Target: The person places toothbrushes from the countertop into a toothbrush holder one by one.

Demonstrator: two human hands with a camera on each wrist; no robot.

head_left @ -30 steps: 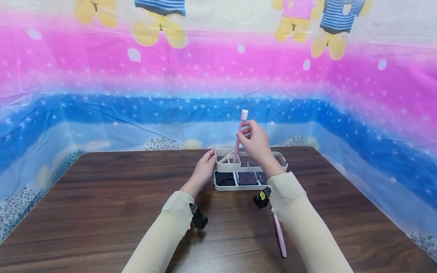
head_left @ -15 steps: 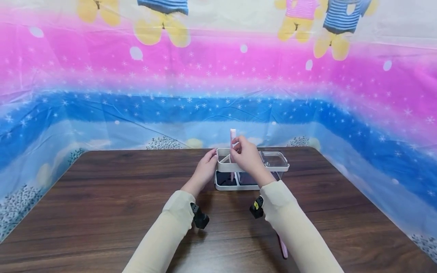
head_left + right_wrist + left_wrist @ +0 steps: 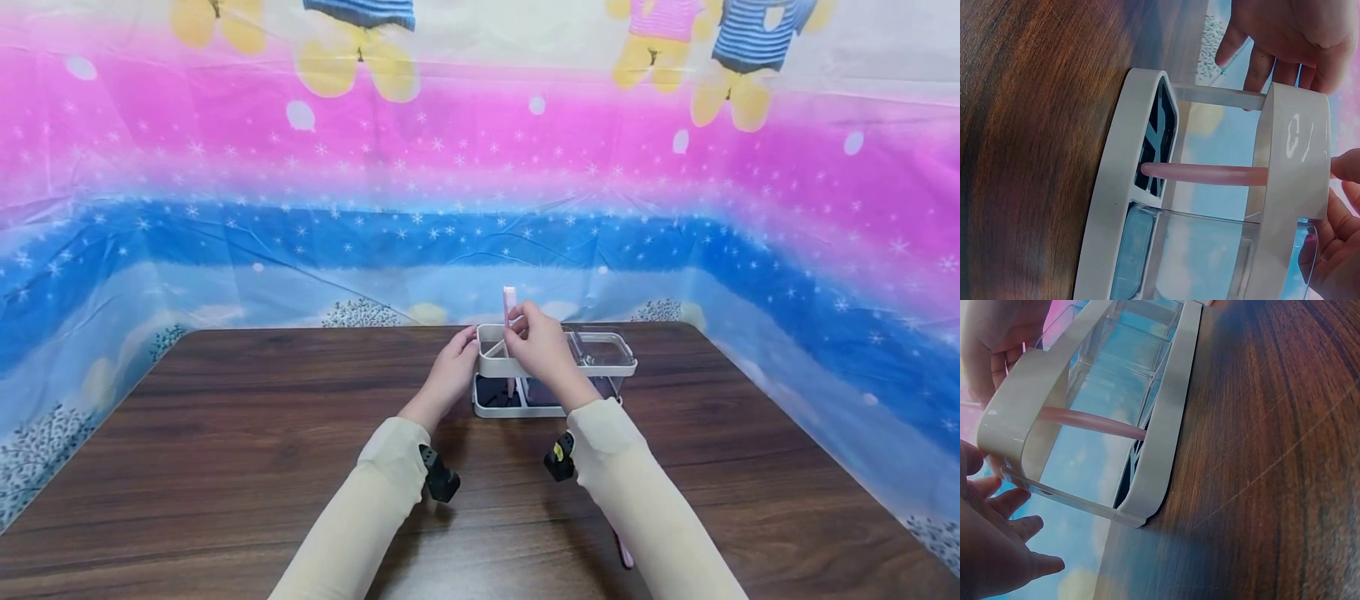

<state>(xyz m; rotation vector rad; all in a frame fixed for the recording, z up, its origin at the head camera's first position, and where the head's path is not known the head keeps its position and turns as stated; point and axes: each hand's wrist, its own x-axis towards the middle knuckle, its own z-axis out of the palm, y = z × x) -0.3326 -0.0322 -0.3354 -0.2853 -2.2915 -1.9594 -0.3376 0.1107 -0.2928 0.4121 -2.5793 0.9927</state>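
Observation:
A white two-tier toothbrush holder [image 3: 501, 367] stands near the table's far edge. My right hand [image 3: 543, 344] pinches a pink toothbrush [image 3: 509, 302] near its head, above the top tier. The brush stands upright through the divided left part of the upper tier. Its handle [image 3: 1204, 174] ends at the dark insert [image 3: 1154, 147] of the lower tier, in the right wrist view. My left hand [image 3: 447, 372] rests against the holder's left end with fairly straight fingers; the left wrist view shows its fingers [image 3: 1013, 503] spread beside the upper tier.
A second pink stick-like handle [image 3: 624, 552] lies on the brown wooden table [image 3: 225, 450], mostly covered by my right sleeve. Clear plastic cups [image 3: 1204, 250] fill the holder's other part. A printed cloth [image 3: 450, 167] hangs behind the table.
My right hand has lowered the toothbrush and shifted left; its handle now passes through the upper tier down to the lower one. The left hand stays at the holder's end.

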